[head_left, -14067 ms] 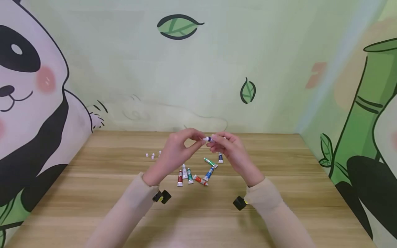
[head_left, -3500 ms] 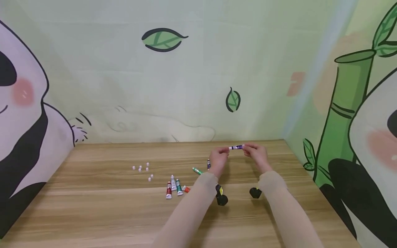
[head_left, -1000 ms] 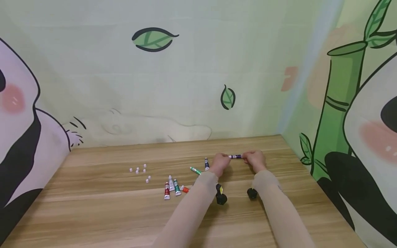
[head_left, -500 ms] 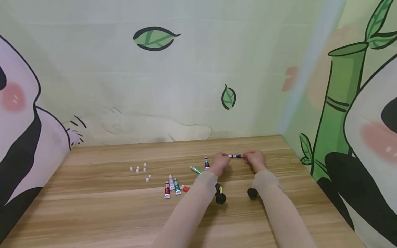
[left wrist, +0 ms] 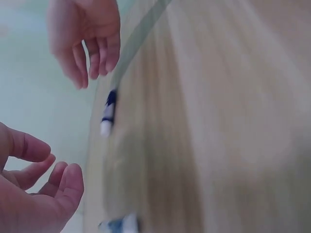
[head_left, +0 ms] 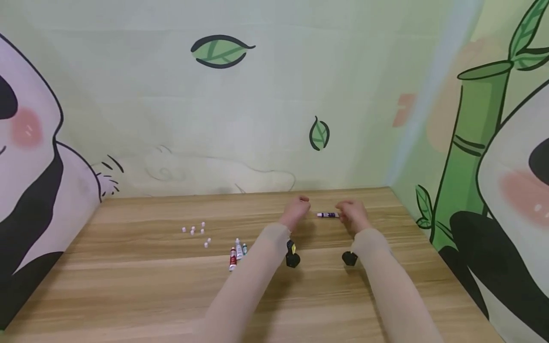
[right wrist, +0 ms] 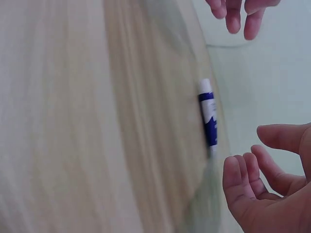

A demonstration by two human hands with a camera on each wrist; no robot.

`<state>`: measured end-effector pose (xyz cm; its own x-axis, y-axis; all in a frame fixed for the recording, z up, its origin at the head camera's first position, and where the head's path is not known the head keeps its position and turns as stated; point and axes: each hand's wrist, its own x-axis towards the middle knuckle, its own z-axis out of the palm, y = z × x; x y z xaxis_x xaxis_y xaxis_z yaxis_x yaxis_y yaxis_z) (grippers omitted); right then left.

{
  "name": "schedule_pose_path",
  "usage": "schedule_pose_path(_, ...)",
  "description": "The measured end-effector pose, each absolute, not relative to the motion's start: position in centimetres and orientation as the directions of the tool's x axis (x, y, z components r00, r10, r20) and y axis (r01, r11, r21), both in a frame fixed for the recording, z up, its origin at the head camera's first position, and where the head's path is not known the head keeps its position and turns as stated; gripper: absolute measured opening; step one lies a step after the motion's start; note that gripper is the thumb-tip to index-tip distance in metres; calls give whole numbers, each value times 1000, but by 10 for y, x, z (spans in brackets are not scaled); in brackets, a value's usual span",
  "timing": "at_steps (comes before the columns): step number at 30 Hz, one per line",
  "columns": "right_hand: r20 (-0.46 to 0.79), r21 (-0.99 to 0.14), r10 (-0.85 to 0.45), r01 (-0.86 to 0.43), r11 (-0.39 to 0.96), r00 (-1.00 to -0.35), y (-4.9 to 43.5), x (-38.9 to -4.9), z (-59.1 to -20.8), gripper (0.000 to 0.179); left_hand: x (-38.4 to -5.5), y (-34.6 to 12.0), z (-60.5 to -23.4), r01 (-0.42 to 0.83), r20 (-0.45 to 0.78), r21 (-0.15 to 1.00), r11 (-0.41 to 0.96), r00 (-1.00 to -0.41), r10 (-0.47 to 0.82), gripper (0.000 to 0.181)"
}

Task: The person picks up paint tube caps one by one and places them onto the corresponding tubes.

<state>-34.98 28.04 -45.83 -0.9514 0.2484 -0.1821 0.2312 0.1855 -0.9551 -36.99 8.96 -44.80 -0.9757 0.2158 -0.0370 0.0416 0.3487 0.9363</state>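
A dark blue and white paint tube [head_left: 328, 215] with a white cap lies on the wooden table between the two hands. In the right wrist view the same tube [right wrist: 209, 116] rests apart from the fingers. My right hand [head_left: 352, 214] hovers just right of it, fingers loosely bent and holding nothing. To the tube's left, my left hand [head_left: 296, 212] is raised with relaxed fingers and holds nothing; its thumb and fingers [left wrist: 73, 182] stand apart in the left wrist view. Part of another tube [left wrist: 121, 224] shows at that view's lower edge.
Left of the left sleeve lie a red paint tube [head_left: 233, 258], a white one [head_left: 238, 248] and part of a green one [head_left: 245, 248]. The sleeve hides other tubes. Several small white caps [head_left: 193, 229] are scattered farther left. A painted wall [head_left: 257, 119] stands behind the table.
Over the last half second both hands have let go of the dark blue paint tube, leaving it on the table. The left hand has lifted away leftward. Earlier, both hands held the tube in the air.
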Motion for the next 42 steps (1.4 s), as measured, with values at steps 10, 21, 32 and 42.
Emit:
schedule_pose_path(10,-163,-932,168,207,297,-972,257,-353,-442,39,-391,43,-429,114,10,907,406,-968,251,37)
schedule_pose_path(21,-149,-924,77,166,344,-986,229,-358,-434,38,-399,-6,-410,189,44,807,559,-964,263,35)
schedule_pose_path(32,-96,-854,17,91,512,-995,200,-353,-452,27,-404,-82,-404,73,-37,880,470,-974,222,32)
schedule_pose_path(42,-108,-847,-56,62,528,-993,184,-355,-467,23,-398,-135,-413,94,-12,841,534,-981,192,31)
